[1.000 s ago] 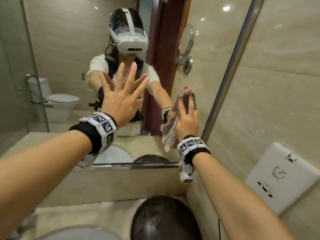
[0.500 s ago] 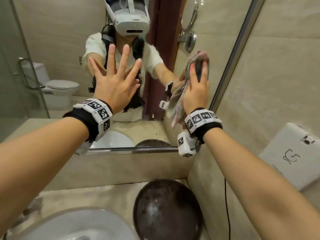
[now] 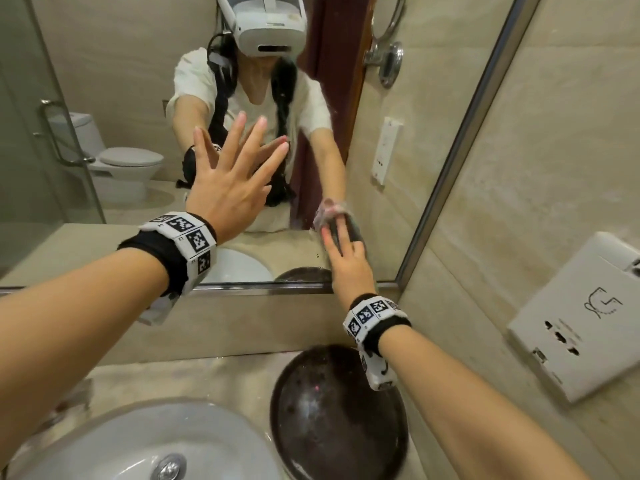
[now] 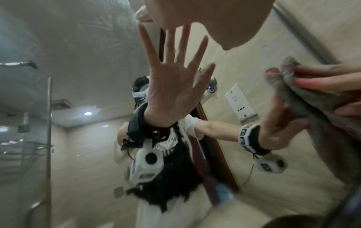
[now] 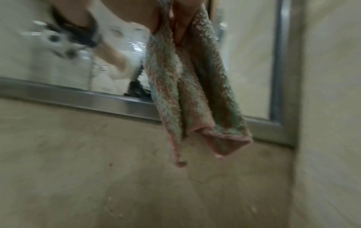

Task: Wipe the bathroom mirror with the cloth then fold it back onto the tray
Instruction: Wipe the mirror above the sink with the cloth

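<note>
The mirror (image 3: 408,140) fills the wall ahead. My left hand (image 3: 239,161) lies flat on the glass with its fingers spread, and its palm (image 4: 215,18) fills the top of the left wrist view. My right hand (image 3: 341,244) holds the pink and grey-green cloth (image 3: 355,232) against the glass just above the mirror's bottom edge. The cloth (image 5: 191,92) hangs in folds from my right hand's fingers (image 5: 183,23), past the lower frame. From the left wrist the cloth (image 4: 312,106) shows bunched under those fingers (image 4: 322,83). The dark round tray (image 3: 339,420) sits on the counter below my right wrist.
A white basin (image 3: 138,441) lies at the lower left, beside the tray. A white socket panel (image 3: 581,323) is on the right wall. The mirror's metal frame (image 3: 453,168) runs along its right side and bottom edge. A toilet and a glass shower screen show as reflections.
My right hand swept the cloth up the glass near the right frame, then down to the mirror's bottom edge. My left hand stayed spread on the mirror. The head view tilted down.
</note>
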A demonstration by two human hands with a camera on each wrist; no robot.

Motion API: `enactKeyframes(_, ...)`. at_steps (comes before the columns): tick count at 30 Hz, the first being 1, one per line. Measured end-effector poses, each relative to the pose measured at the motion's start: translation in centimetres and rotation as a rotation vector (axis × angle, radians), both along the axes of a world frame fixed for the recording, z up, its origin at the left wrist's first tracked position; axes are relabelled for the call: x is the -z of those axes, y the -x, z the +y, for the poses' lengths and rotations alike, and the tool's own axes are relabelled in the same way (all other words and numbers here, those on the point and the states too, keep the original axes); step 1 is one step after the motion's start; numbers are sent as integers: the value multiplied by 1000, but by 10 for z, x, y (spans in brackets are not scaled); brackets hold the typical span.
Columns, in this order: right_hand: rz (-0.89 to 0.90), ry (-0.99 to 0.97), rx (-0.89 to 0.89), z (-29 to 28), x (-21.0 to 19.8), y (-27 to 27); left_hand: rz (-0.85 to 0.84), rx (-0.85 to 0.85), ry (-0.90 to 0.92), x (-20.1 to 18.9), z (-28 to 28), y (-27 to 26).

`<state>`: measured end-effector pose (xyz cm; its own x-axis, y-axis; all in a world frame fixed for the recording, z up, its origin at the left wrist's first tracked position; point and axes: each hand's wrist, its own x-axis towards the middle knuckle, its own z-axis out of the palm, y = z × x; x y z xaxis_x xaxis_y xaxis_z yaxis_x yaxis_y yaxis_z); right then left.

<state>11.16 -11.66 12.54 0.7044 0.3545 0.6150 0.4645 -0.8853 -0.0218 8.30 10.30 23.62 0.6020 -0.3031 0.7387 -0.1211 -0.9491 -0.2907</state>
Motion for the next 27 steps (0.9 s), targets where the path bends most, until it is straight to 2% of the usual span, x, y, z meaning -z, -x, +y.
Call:
enactKeyframes(3,-162,150,-161,35,9,4,-15,86,-66,16,6,3)
enactKeyframes(6,-135,180,-200,58,21,10,-20,140,-95,33,17,13)
enactKeyframes(10,-75,203,-220,34,38,0,-2,113,-87,47,31,23)
enactKeyframes(13,42,140,-106,-5,45,2,-1,130,-107,59,30,26)
enactKeyframes(16,258,14,179,-46,45,1,-4,162,-126,70,21,25)
enactKeyframes(17,255,-5,219,-54,40,0,-1,171,-129,73,17,24)
enactKeyframes(18,147,17,197,-57,37,-1,2,179,-131,76,14,24)
enactKeyframes(19,118,84,161,-56,33,0,4,183,-132,77,11,23)
enactKeyframes(21,-18,300,-2,-45,39,-1,10,180,-130,78,6,22)
enactKeyframes(22,-46,345,-96,-33,46,0,14,177,-132,78,5,22)
enactKeyframes(27,61,327,-355,47,55,13,52,159,-132,79,10,25)
